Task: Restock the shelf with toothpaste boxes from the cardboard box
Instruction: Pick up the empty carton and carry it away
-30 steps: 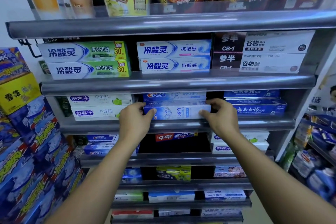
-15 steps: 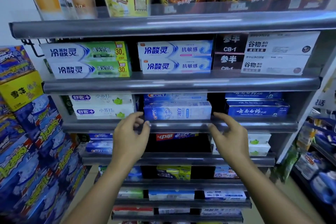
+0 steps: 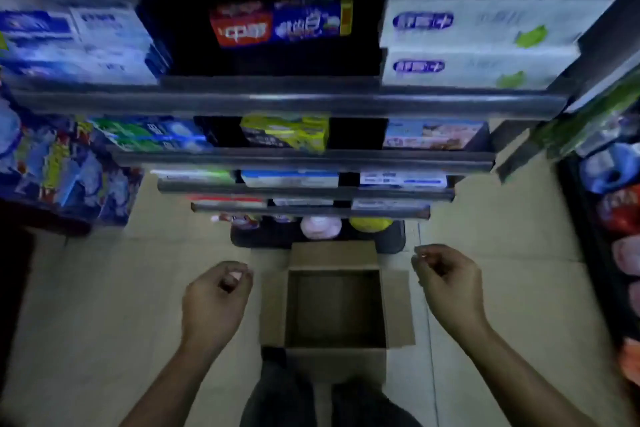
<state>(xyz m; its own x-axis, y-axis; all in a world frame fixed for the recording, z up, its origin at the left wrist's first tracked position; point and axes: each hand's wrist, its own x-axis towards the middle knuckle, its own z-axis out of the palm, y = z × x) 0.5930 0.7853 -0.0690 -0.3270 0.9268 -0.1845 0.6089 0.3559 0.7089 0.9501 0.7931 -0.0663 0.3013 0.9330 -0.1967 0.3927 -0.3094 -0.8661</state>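
The hands drop from the shelf (image 3: 294, 102) to flank the floor-standing cardboard box (image 3: 334, 362), left hand (image 3: 216, 302) and right hand (image 3: 450, 291) loosely curled, empty; it looks emptied, toothpaste boxes (image 3: 280, 22) shelved, so restocking seems done

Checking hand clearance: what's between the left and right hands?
Head view: the open cardboard box sits on the floor, lower down between the left hand and the right hand. Both hands hold nothing.

Brown cardboard box (image 3: 332, 255) sitting upright, flaps spreading open, at foot of grey metal shelf (image 3: 294, 102); red-and-blue toothpaste box (image 3: 280, 22) lying lengthwise on shelf.
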